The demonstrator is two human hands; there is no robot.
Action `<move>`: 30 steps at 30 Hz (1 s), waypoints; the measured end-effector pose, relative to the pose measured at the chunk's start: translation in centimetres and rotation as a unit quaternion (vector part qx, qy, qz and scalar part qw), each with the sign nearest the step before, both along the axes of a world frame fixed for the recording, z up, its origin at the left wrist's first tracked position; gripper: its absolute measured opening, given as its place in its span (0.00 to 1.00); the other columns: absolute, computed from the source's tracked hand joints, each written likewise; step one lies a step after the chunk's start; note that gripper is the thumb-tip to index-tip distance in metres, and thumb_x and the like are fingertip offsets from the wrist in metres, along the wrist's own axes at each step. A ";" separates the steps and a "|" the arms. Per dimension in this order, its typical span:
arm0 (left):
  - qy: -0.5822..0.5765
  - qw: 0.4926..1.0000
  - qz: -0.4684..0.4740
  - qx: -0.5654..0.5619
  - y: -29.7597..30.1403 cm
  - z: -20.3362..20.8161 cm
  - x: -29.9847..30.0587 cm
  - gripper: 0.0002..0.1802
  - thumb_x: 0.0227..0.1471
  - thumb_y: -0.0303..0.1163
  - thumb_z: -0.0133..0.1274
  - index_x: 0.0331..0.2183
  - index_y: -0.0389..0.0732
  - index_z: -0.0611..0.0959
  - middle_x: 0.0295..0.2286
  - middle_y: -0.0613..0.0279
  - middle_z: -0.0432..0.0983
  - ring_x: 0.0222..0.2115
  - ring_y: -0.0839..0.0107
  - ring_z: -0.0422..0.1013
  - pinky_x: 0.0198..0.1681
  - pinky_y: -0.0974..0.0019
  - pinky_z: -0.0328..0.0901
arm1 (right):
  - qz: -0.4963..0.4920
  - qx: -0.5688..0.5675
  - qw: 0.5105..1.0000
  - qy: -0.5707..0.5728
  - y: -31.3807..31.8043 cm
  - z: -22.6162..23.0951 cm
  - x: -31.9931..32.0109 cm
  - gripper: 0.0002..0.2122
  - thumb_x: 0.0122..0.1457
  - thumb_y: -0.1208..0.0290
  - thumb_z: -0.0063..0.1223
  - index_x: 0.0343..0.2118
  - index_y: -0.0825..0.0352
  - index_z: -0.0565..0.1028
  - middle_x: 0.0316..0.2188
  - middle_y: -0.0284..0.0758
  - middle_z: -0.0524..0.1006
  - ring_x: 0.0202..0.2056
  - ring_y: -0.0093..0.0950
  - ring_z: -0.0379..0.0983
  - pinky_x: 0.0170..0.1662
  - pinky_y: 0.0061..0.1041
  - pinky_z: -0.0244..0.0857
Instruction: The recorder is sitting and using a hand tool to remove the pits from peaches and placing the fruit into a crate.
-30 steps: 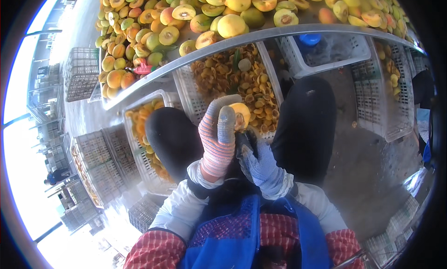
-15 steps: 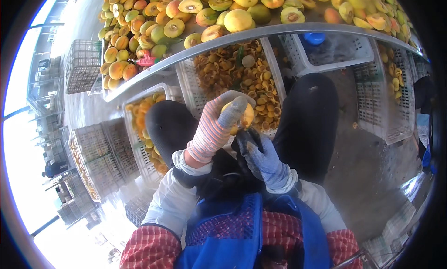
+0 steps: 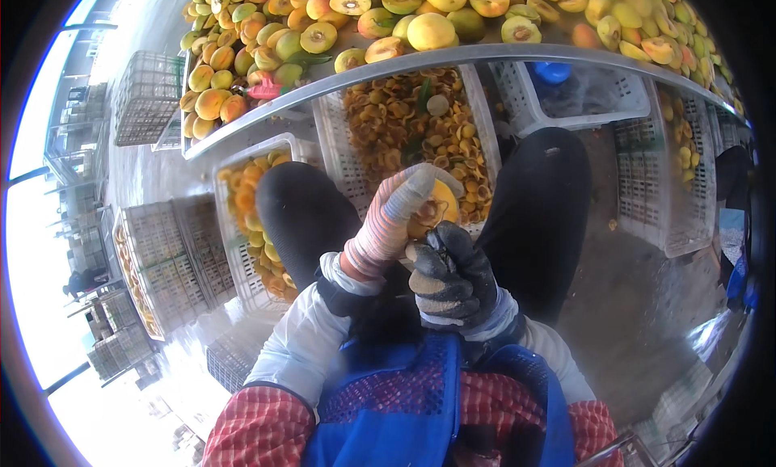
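My left hand (image 3: 388, 223), in a striped pink and white glove with grey fingertips, is closed around a yellow peach half (image 3: 441, 202) above my lap. The cut side of the peach is partly hidden by fingers, with a brownish middle showing. Just below it, my right hand (image 3: 457, 285), in a dark-palmed grey-blue glove, is curled into a fist. Its thumb side meets the lower edge of the fruit. A small dark piece shows at the top of that fist, too hidden to name. Between my knees stands a white crate (image 3: 343, 152) of peach scraps.
A metal-rimmed table (image 3: 339, 81) heaped with whole and halved peaches lies ahead, with a red-handled tool (image 3: 264, 87) on it. Crates of fruit stand at my left knee (image 3: 246, 265) and far right (image 3: 643, 184). A white basket (image 3: 590, 115) holds a blue object (image 3: 553, 72).
My right hand has turned from palm-inward with fingers extended upward to a curled fist under the peach. My left hand has shifted slightly right, still holding the peach half.
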State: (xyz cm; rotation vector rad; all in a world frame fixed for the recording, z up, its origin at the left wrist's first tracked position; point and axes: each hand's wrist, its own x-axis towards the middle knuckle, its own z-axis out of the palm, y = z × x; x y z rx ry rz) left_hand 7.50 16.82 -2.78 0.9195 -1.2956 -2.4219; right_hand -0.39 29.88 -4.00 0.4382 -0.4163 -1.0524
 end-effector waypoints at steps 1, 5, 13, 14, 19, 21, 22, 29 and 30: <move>0.001 1.000 0.000 0.001 0.7 0.0 -0.3 0.27 0.56 0.54 0.47 0.36 0.37 0.80 0.22 0.69 0.70 0.25 0.82 0.65 0.30 0.77 0.61 | 0.000 0.001 1.000 0.001 -0.1 -0.5 0.2 0.23 0.63 0.45 0.36 0.36 0.63 0.70 0.15 0.26 0.63 0.12 0.17 0.60 0.13 0.19 0.55; -0.021 0.978 0.115 0.172 1.7 0.1 -0.4 0.27 0.56 0.53 0.47 0.35 0.35 0.80 0.22 0.67 0.70 0.26 0.78 0.66 0.32 0.75 0.62 | -0.039 -0.072 0.994 -0.068 -0.4 -2.1 0.6 0.22 0.64 0.46 0.36 0.36 0.65 0.70 0.16 0.27 0.64 0.14 0.16 0.60 0.16 0.18 0.58; -0.079 0.982 -0.022 -0.169 -0.3 -0.2 1.3 0.22 0.56 0.48 0.47 0.33 0.37 0.81 0.23 0.67 0.71 0.24 0.80 0.64 0.31 0.74 0.62 | 0.015 -0.025 0.999 -0.046 0.1 -1.6 1.0 0.23 0.64 0.47 0.36 0.36 0.67 0.69 0.16 0.27 0.64 0.14 0.17 0.61 0.16 0.18 0.59; -0.055 0.996 -0.022 -0.074 -0.3 -0.3 1.2 0.24 0.56 0.51 0.47 0.34 0.37 0.81 0.23 0.65 0.73 0.25 0.78 0.67 0.33 0.74 0.64 | 0.018 -0.027 0.998 -0.047 0.0 -1.3 1.1 0.23 0.64 0.47 0.36 0.36 0.67 0.69 0.16 0.27 0.64 0.14 0.17 0.61 0.16 0.18 0.59; 0.005 0.963 0.093 0.252 1.9 -1.2 -0.1 0.28 0.55 0.56 0.47 0.34 0.37 0.79 0.27 0.59 0.76 0.27 0.69 0.73 0.35 0.70 0.68 | -0.054 -0.128 0.990 -0.034 -0.1 -1.1 0.4 0.22 0.64 0.48 0.38 0.33 0.67 0.67 0.12 0.28 0.64 0.09 0.15 0.58 0.12 0.16 0.57; -0.052 0.920 0.194 0.337 2.0 -1.3 -0.4 0.27 0.54 0.54 0.50 0.33 0.36 0.79 0.27 0.58 0.77 0.27 0.68 0.74 0.33 0.68 0.71 | -0.098 -0.117 0.988 -0.020 -0.5 -0.9 -0.8 0.22 0.64 0.48 0.38 0.34 0.67 0.67 0.12 0.27 0.63 0.09 0.15 0.58 0.12 0.16 0.56; -0.072 0.950 0.224 0.205 1.7 -3.3 0.8 0.26 0.53 0.54 0.51 0.35 0.37 0.79 0.29 0.59 0.77 0.28 0.68 0.75 0.35 0.67 0.71 | -0.114 -0.058 0.992 -0.007 -0.4 -1.6 -0.6 0.21 0.64 0.49 0.37 0.35 0.67 0.67 0.14 0.27 0.63 0.11 0.15 0.58 0.13 0.17 0.56; -0.127 0.915 0.314 -0.221 -2.0 1.5 5.7 0.31 0.58 0.59 0.38 0.37 0.40 0.78 0.31 0.63 0.75 0.30 0.76 0.73 0.33 0.73 0.69 | -0.015 0.068 0.997 0.033 -0.4 -5.7 -0.4 0.22 0.64 0.46 0.38 0.31 0.64 0.72 0.16 0.25 0.61 0.12 0.16 0.53 0.13 0.15 0.47; -0.119 0.865 0.291 -0.391 -3.7 1.8 8.2 0.29 0.60 0.55 0.38 0.38 0.37 0.78 0.32 0.61 0.75 0.32 0.73 0.73 0.38 0.70 0.68 | 0.001 0.110 0.989 0.097 -0.3 -5.7 -0.5 0.22 0.64 0.46 0.38 0.31 0.63 0.72 0.16 0.25 0.61 0.12 0.15 0.53 0.13 0.15 0.47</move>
